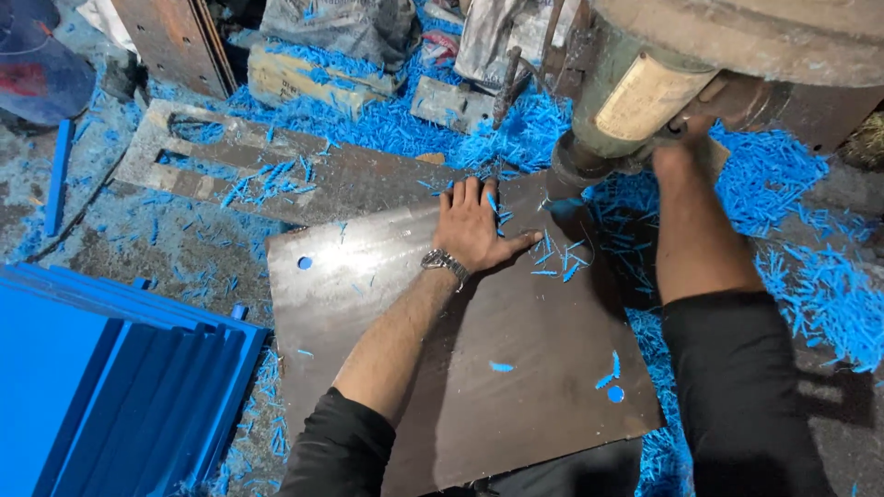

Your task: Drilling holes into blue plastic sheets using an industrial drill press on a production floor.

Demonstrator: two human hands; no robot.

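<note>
A dark brown flat plate with round holes lies on the floor in front of me. My left hand, wearing a metal wristwatch, presses flat on the plate's far edge, fingers spread. My right hand reaches up under a large greenish drilling machine at the upper right; its fingers are mostly hidden by the machine, apparently closed on a part of it. The machine's lower end sits just above the plate's far right corner. Blue plastic shavings lie on the plate next to my left thumb.
A stack of bright blue sheets lies at the lower left. Another dark plate with slots lies beyond. Blue shavings cover the floor, thickest at the right and back. Bags and blocks stand at the far edge.
</note>
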